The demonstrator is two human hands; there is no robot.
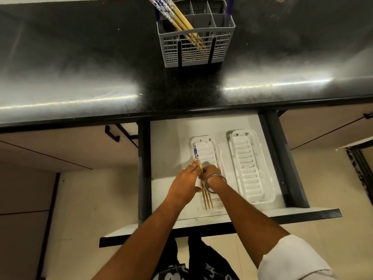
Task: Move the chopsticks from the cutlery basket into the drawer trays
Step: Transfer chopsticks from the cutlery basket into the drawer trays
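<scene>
Both hands meet over the left drawer tray (210, 152), left hand (186, 181) flat-fingered against a chopstick bundle (205, 196) lying in it, right hand (211, 172) (bangle on wrist) curled around the same sticks, more chopsticks (177, 17) standing in the cutlery basket (198, 50) on the table (80, 67).

Dim, soft view; glare streaks on counter (80, 98), edges perhaps warped.

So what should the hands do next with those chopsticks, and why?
Probably let go. The chopsticks in the drawer already lie lengthwise in the left tray, with the left hand and right hand on them. Then one hand could reach up to the cutlery basket on the counter, because more chopsticks stand in it. The right tray holds none.
</scene>
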